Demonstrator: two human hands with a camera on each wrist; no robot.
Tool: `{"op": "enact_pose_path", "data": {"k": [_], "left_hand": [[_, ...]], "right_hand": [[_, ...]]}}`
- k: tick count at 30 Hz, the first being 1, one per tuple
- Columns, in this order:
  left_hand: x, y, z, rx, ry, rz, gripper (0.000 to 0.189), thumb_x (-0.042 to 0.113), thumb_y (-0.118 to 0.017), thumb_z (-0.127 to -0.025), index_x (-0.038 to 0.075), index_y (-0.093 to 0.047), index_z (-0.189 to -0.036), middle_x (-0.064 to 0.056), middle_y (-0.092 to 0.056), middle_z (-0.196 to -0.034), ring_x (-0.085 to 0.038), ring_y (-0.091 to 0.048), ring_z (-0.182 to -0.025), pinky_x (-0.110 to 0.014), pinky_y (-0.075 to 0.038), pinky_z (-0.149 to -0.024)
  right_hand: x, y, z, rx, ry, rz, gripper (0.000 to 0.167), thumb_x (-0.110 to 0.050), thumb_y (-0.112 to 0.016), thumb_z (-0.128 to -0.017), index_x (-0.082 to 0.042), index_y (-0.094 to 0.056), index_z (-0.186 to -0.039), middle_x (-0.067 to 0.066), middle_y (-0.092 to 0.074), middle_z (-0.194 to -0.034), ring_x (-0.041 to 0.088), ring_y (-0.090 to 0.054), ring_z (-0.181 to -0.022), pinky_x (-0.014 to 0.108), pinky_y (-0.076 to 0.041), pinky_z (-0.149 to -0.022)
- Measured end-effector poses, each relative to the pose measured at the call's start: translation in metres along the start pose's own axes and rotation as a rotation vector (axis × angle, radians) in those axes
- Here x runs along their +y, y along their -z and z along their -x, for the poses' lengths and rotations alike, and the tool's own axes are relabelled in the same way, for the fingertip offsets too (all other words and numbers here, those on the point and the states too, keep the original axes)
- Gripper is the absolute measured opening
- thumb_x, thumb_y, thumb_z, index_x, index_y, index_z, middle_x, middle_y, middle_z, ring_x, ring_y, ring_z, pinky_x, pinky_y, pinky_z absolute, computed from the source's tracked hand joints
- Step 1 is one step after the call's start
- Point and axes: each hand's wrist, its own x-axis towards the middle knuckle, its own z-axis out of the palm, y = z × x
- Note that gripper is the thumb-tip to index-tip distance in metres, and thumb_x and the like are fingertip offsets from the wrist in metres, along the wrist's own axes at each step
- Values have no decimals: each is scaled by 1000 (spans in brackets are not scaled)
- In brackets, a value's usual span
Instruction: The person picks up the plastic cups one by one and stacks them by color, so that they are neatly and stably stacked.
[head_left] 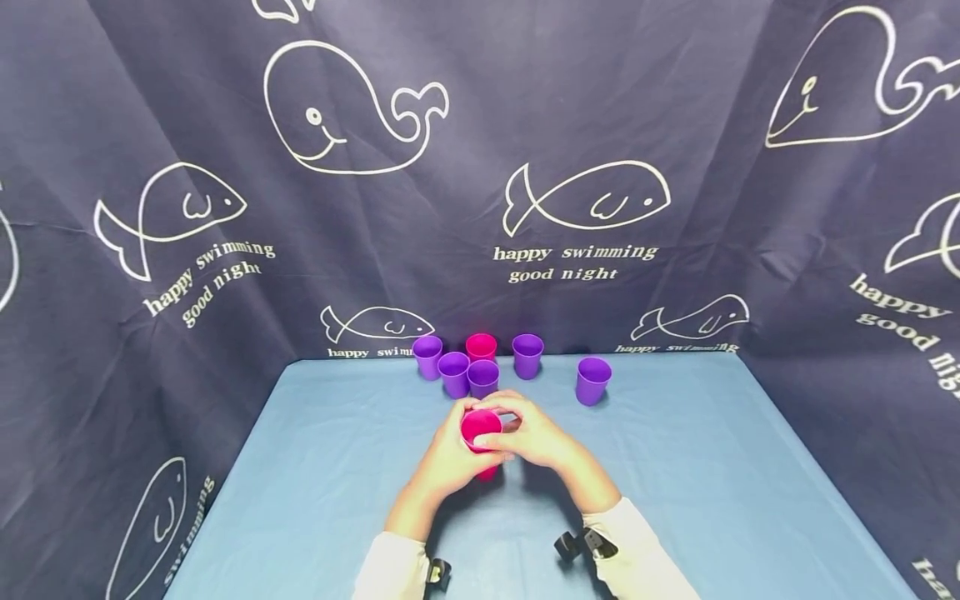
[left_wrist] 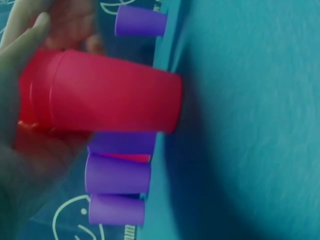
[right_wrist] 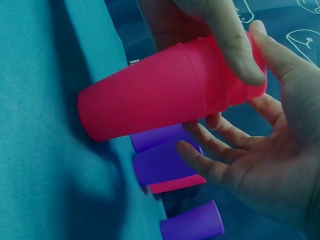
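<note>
2 hands on a stack of nested red cups (left_wrist: 117,92), seen from the head and from each wrist. the left hand (head_left: 452,454) curves round the upper part of the stack, its thumb laid along the near side; the grasp is snug, the thumb and fingers parted by the width of the cup. the right hand (head_left: 536,433) grasps the same stack near its mouth, thumb at the near rim and index finger over the far side; in the right wrist view its other fingers are spread and only gently bent. the stack is upright, near the middle of the blue tablecloth (head_left: 337,467); whether its base touches the cloth cannot be told. ridges below the mouth show at least 2 cups, the inner seated inside the outer, and the open mouth displays a red interior. beyond the hands stand 5 purple cups, all upright with mouths upward: the leftmost (head_left: 428,360), 2 close together behind the stack (head_left: 454,377) (head_left: 483,381), another to the right (head_left: 528,358), and the rightmost (head_left: 593,383), well apart. a single red cup (head_left: 482,347) stands behind the close pair, partly hidden. dark backdrop (head_left: 465,208): white whale and fish outlines.
</note>
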Motion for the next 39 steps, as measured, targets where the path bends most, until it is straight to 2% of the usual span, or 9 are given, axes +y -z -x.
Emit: {"op": "enact_pose_path", "data": {"k": [4,9,13,16,19,21,27,32,39], "left_hand": [[0,-4,0,47,-11,27,81,25,-99,-70,19,-54,-137,-2,-72,-122,-16,-71,-108,-28,-58,-95],[1,-6,-2,38,-4,20,66,16,-93,-75,17,-60,-132,-2,-74,-116,-14,-71,-101,-28,-59,-92],[2,-7,-4,28,17,22,57,18,-93,-76,18,-65,-126,0,-75,-107,-11,-70,-96,-27,-58,-90],[2,-8,-5,34,31,16,54,19,-93,-76,17,-65,-122,1,-74,-103,-10,-69,-93,-27,-57,-89],[2,-9,-6,41,32,2,54,21,-93,-76,16,-64,-122,1,-72,-103,-10,-68,-92,-28,-57,-88],[2,-9,-8,39,29,-2,54,21,-92,-77,15,-63,-122,0,-72,-103,-11,-68,-92,-28,-58,-88],[1,-13,-10,39,26,18,55,20,-92,-76,13,-63,-122,-3,-72,-104,-12,-68,-93,-28,-58,-88],[-1,-16,-8,54,27,42,54,18,-92,-76,14,-63,-121,-3,-72,-104,-13,-68,-93,-28,-58,-88],[0,-13,-7,56,24,67,53,15,-91,-76,14,-64,-121,-3,-72,-104,-13,-69,-93,-28,-58,-89]], "right_hand": [[-2,3,-2,-14,11,30,48,-15,-88,-85,-7,-73,-130,18,-63,-139,30,-59,-128,41,-61,-96],[-1,4,-7,-4,6,-24,48,-14,-82,-91,-3,-68,-136,20,-64,-139,38,-63,-128,41,-60,-101],[-1,6,-17,88,-19,-111,43,-10,-72,-97,5,-63,-136,27,-67,-136,45,-64,-128,30,-58,-101],[2,6,-28,177,-55,-124,41,-11,-70,-99,6,-62,-135,31,-66,-135,45,-64,-130,24,-57,-101],[7,7,-42,264,-91,-118,40,-11,-72,-98,4,-64,-134,32,-66,-136,43,-64,-131,27,-58,-103],[11,8,-51,311,-98,-123,41,-9,-73,-97,6,-63,-134,33,-65,-136,44,-64,-131,34,-58,-106],[24,10,-73,397,-120,-54,42,-6,-74,-94,6,-64,-133,29,-68,-134,43,-66,-127,50,-56,-108],[31,12,-86,400,-145,40,44,-7,-74,-93,5,-64,-134,26,-68,-135,41,-64,-130,54,-52,-110],[34,15,-104,392,-167,103,48,-8,-75,-91,4,-63,-136,27,-68,-136,41,-64,-131,55,-52,-109]]}}
